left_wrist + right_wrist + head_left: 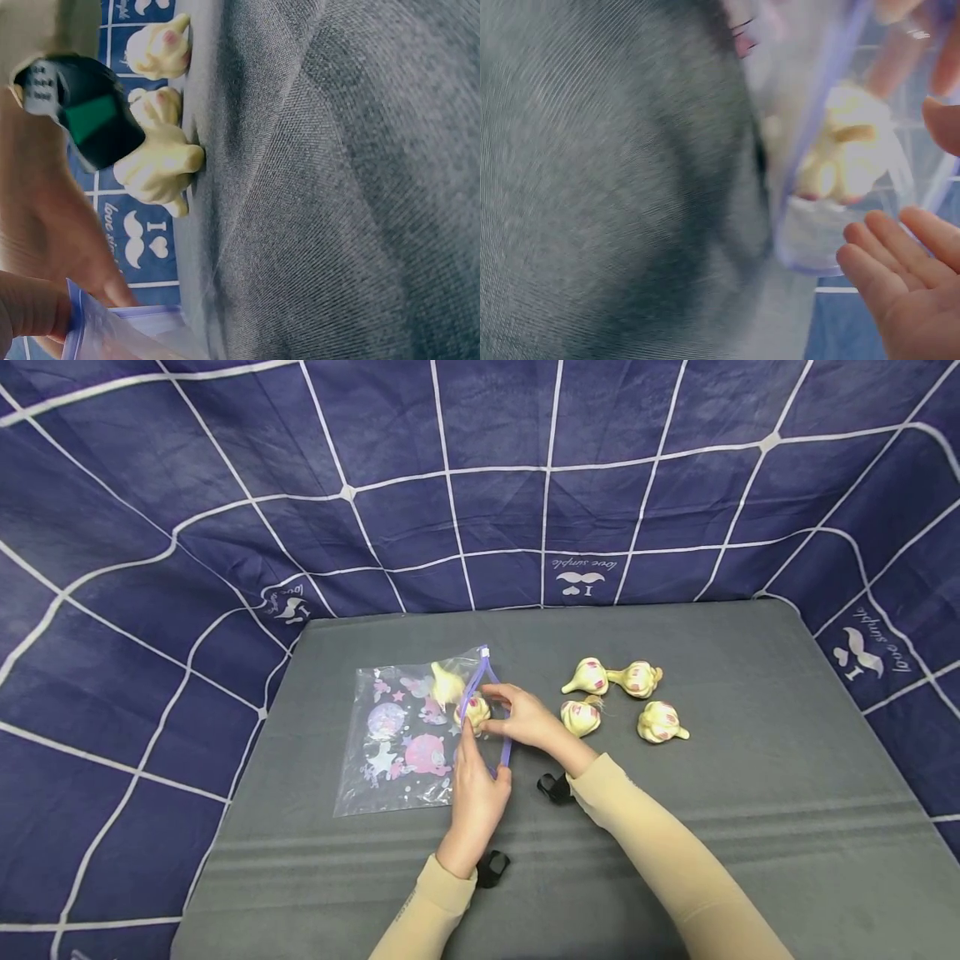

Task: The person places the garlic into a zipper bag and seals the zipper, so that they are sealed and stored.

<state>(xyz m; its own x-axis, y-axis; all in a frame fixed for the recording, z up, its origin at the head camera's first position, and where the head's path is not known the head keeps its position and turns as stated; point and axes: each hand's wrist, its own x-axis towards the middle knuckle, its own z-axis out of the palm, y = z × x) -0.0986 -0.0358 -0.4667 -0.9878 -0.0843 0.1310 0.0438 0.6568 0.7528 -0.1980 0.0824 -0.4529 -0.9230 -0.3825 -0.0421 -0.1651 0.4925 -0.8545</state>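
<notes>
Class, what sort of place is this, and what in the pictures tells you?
Probably a makeshift indoor filming booth: grid-patterned blue fabric hangs behind and beside the grey table, and black wrist devices are in view.

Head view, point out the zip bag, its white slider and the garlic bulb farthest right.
Zip bag [427,753]: head view, on its pink print.
White slider [485,652]: head view, on its middle.
Garlic bulb farthest right [658,723]: head view, on its rounded body.
</notes>
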